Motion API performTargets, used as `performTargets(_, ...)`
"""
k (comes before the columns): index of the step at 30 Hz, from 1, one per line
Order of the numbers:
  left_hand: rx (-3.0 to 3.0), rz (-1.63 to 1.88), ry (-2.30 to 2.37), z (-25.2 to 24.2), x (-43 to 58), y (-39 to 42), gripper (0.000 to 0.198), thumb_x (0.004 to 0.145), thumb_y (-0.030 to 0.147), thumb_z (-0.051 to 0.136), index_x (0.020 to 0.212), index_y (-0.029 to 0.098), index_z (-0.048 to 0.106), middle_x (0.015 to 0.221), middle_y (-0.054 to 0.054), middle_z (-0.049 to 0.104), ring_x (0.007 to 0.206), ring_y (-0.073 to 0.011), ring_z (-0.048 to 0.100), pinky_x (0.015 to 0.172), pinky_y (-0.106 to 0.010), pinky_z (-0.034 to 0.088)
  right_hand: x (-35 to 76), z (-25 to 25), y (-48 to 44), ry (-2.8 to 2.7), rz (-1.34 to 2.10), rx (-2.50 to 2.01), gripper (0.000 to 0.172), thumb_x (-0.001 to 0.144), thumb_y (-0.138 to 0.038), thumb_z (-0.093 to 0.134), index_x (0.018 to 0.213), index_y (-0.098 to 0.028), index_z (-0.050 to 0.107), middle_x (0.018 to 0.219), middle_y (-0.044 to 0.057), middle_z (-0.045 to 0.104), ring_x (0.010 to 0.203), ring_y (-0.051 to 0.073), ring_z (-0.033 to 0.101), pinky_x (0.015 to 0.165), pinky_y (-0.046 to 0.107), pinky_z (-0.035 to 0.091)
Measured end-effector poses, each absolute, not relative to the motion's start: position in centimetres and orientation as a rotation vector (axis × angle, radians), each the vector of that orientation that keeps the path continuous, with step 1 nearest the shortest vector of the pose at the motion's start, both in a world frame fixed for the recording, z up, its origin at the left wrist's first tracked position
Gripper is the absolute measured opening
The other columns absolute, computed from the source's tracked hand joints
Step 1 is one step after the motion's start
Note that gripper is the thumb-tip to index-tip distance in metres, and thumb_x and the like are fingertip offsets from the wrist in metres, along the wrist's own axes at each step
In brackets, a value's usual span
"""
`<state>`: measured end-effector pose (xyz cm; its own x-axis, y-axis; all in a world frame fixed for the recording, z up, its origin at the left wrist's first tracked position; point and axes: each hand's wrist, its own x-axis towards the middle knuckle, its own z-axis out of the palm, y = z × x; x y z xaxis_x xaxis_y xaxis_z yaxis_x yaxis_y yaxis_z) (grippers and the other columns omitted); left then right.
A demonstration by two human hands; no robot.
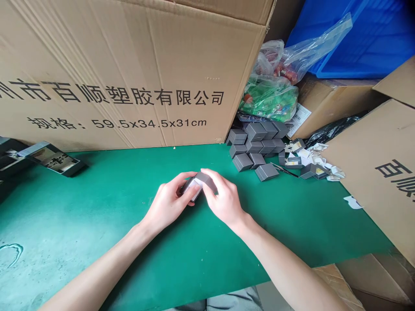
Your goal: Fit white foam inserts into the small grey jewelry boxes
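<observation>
Green desk (155, 268), with a big brown box (129, 60) at the back. Over the desk's middle, the left hand (167, 198) and right hand (225, 195) pinch one small grey case (202, 177) (a pale side shows), seemingly half-done. Grey blocks (255, 146) sit piled to the right, done or waiting, I cannot tell.

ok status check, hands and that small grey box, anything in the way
Left hand, right hand both gripping grey box. Box partly covered. Stacked boxes off right, carton behind, neither touching hands.
</observation>
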<state>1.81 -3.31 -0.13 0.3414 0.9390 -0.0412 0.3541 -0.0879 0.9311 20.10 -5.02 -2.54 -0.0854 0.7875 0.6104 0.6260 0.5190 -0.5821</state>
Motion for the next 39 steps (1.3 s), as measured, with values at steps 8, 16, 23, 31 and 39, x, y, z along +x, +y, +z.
performTargets(8,1.567,0.739,1.003,-0.2,1.8,-3.3,0.058,0.093,0.051,0.064,0.143,0.024,0.053,0.120,-0.007,0.074,0.094,-0.0236,0.075,0.087,-0.035,0.061,20.6,-2.3,-4.6,-1.653,0.265,-1.189,0.039,0.100,-0.021,0.051,0.139,-0.026,0.057,0.130,0.006,0.071,0.117,0.020,0.070,0.102,0.035,0.059)
performTargets(16,1.407,0.774,0.911,-0.2,1.4,-2.6,0.058,0.081,0.044,0.081,0.127,0.021,0.054,0.123,-0.011,0.073,0.108,-0.0282,0.073,0.098,-0.044,0.057,20.5,-2.0,-4.1,-1.369,0.757,-1.167,0.044,0.095,-0.032,0.063,0.137,-0.024,0.055,0.139,0.011,0.063,0.125,0.022,0.064,0.095,0.034,0.061)
performTargets(23,1.278,0.865,0.915,-0.2,1.3,-2.1,0.058,0.077,0.042,0.085,0.116,0.022,0.048,0.118,-0.009,0.072,0.097,-0.0221,0.072,0.088,-0.039,0.057,20.1,-1.5,-3.9,-1.028,1.145,-1.136,0.026,0.087,-0.041,0.071,0.102,-0.021,0.064,0.110,0.008,0.072,0.098,0.020,0.072,0.082,0.033,0.062)
performTargets(31,1.247,0.777,0.932,-0.4,1.9,-2.8,0.055,0.080,0.043,0.083,0.119,0.021,0.051,0.116,-0.007,0.073,0.095,-0.0209,0.073,0.088,-0.039,0.057,19.9,-2.3,-4.0,-1.248,0.829,-1.250,0.037,0.088,-0.034,0.068,0.122,-0.025,0.056,0.120,0.008,0.067,0.093,0.018,0.069,0.066,0.027,0.059)
performTargets(39,1.082,0.775,0.939,-0.3,2.1,-2.6,0.056,0.077,0.042,0.086,0.116,0.017,0.053,0.108,-0.007,0.074,0.091,-0.0235,0.076,0.096,-0.050,0.058,20.6,-1.8,-4.3,-1.769,-0.070,-1.119,0.022,0.090,-0.011,0.063,0.107,-0.024,0.066,0.117,0.011,0.061,0.113,0.025,0.061,0.088,0.040,0.060)
